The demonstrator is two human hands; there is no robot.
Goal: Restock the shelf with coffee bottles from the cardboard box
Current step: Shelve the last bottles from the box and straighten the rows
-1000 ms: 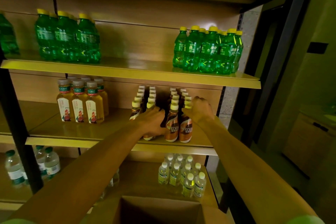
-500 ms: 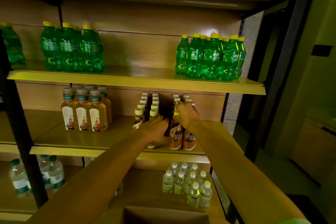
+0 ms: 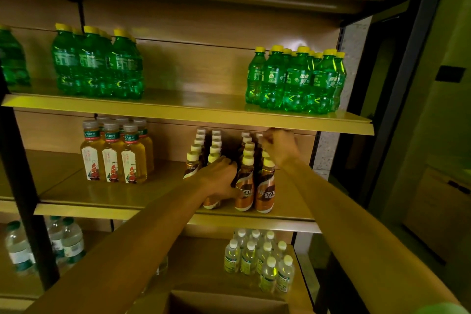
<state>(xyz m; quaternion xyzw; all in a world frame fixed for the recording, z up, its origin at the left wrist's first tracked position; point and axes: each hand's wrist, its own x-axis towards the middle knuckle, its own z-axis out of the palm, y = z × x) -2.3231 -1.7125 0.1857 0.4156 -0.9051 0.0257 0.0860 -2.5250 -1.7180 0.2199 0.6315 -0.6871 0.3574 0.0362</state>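
head | shelf point(image 3: 122, 195) wooden, dim | coffee bottles point(image 3: 265, 190) at front edge

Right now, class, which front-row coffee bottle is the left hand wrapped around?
The second from the left: the left hand covers its body, while the other three front bottles stand untouched.

You can read "NESCAFE" on front two coffee bottles point(image 3: 265, 191), middle shelf, in pale letters across brown labels; small characters beneath are too blurred. Tea bottles point(image 3: 112, 155) to your left carry green neck bands with Chinese text, partly legible as "东方树叶". Green soda bottles point(image 3: 298, 79) above show white characters, unreadable.
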